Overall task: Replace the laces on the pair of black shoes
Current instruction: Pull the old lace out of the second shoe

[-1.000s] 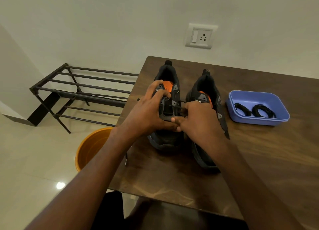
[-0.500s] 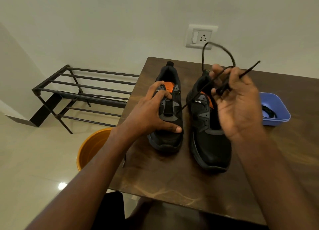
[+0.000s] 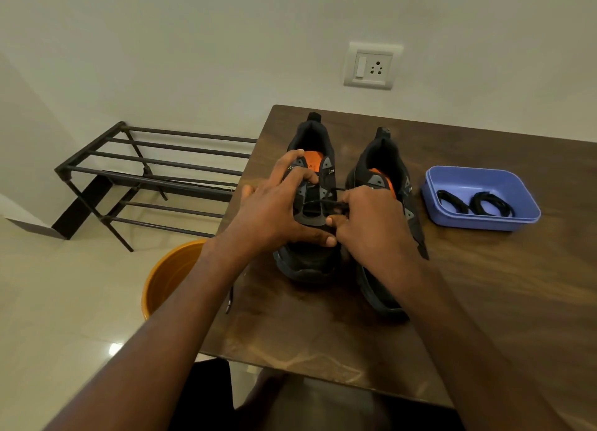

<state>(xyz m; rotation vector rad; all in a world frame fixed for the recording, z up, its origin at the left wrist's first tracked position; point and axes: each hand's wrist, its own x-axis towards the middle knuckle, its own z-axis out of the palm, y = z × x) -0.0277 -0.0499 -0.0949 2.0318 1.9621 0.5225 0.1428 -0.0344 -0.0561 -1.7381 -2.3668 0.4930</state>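
Observation:
Two black shoes with orange insoles stand side by side on the brown table (image 3: 484,295), toes toward me. My left hand (image 3: 274,214) grips the left shoe (image 3: 310,262) over its tongue and eyelet flap, thumb across the toe side. My right hand (image 3: 368,223) pinches a black lace (image 3: 326,202) at the lowest eyelets of that shoe. One lace end (image 3: 229,304) hangs over the table's left edge. The right shoe (image 3: 384,159) is partly hidden behind my right hand and forearm. Two coiled black laces (image 3: 475,202) lie in the blue tray.
The blue plastic tray (image 3: 484,178) sits right of the shoes. An orange bucket (image 3: 168,275) stands on the floor below the table's left edge. A black metal shoe rack (image 3: 155,172) stands against the wall at left. A wall socket (image 3: 371,65) is above the table.
My right hand, which had lifted high above the right shoe pulling the lace up, has come back down to the left shoe's lower eyelets. The left hand stayed on the shoe.

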